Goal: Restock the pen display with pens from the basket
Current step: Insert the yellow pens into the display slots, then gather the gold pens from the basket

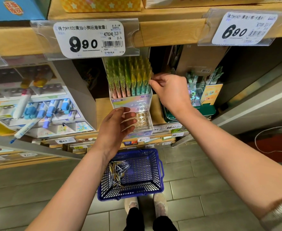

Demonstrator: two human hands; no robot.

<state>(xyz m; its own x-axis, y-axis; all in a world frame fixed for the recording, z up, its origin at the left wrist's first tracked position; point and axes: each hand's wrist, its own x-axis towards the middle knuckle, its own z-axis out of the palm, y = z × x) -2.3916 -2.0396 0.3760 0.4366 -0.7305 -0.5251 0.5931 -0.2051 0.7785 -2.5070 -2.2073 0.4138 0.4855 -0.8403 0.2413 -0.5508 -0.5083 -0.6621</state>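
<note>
A pastel pen display (131,104) stands on the middle shelf. Its back rows are packed with upright green, yellow and pink pens (128,75). The front lower tier (142,120) shows bare holes. My right hand (168,90) is at the upper right of the rows, thumb and forefinger pinching the top of the rightmost pen (149,77). My left hand (115,129) has relaxed fingers that touch the left front of the lower tier. A blue plastic basket (159,185) sits on the floor below, with several loose pens (118,172) in its left half.
The shelf above carries price tags (90,39) just over the pen tops. A marker display (37,112) stands to the left, and a green stand (201,100) with more pens to the right. My feet (145,207) are behind the basket on the tiled floor.
</note>
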